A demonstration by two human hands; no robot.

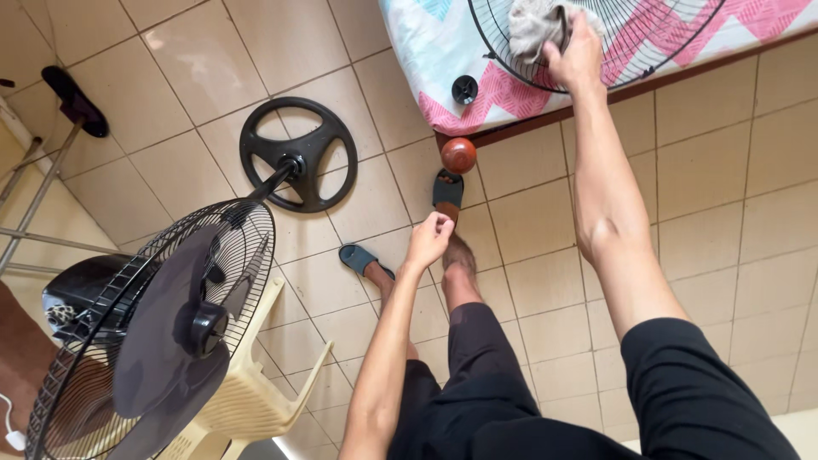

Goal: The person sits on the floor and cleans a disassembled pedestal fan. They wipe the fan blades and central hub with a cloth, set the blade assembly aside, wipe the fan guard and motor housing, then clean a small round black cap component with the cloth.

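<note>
My right hand (575, 55) presses a grey cloth (532, 25) against a black wire fan grille (648, 43), which lies on a bed with a pink zigzag cover (443, 51). My left hand (429, 240) hangs over the tiled floor above my feet. Its fingers are pinched together and I see nothing in them. A small black cap (464, 89) rests on the bed near the grille's edge.
A stand fan (170, 332) with bare blades and only its rear grille leans over a cream plastic chair (256, 392). Its round black base (296, 153) sits on the floor. My feet wear dark slippers (447, 189). A brown round bed foot (458, 155) and a long-handled brush (75, 100) are nearby.
</note>
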